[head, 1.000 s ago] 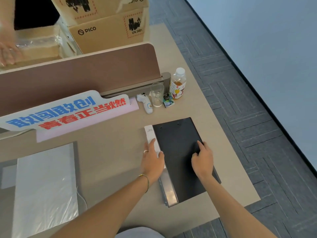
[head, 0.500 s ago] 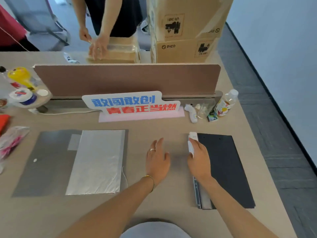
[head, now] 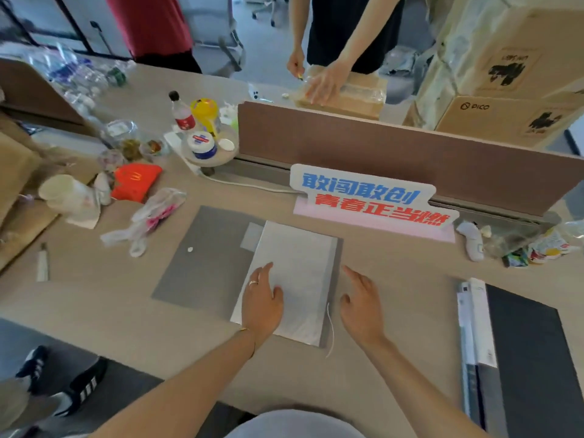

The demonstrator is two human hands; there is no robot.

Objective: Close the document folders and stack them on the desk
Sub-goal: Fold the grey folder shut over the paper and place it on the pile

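**Head cam: grey folder lying open, black one shut off to the side**

Head view looks down at a beige tabletop (head: 395, 289) with both of the person's arms reaching in from the bottom. The grey folder (head: 202, 260) is lying open and flat in the middle, with a silvery-white sheet stack (head: 300, 273) sitting on its right half. A thin white cord (head: 331, 330) hangs off the lower right corner of that folder.

Left hand (head: 262, 301) is palm down, fingers spread, resting flat on the lower left part of the white sheets. It isn't gripping anything. There's a ring on one finger and a thin bracelet at the wrist. Right hand (head: 360, 308) is open too, fingers loosely out, just beside the folder's right edge. Can't tell if it's touching the tabletop or hovering over it.

The black folder (head: 531, 358) is closed and lies flat well off to the right, near the edge of the tabletop, with its pale spine label (head: 477, 324) facing the hands.

Behind the grey folder stands a sign with blue and red lettering (head: 369, 197), in front of a brown divider (head: 379, 147). Left side of the tabletop is cluttered with bottles, cups and plastic bags.
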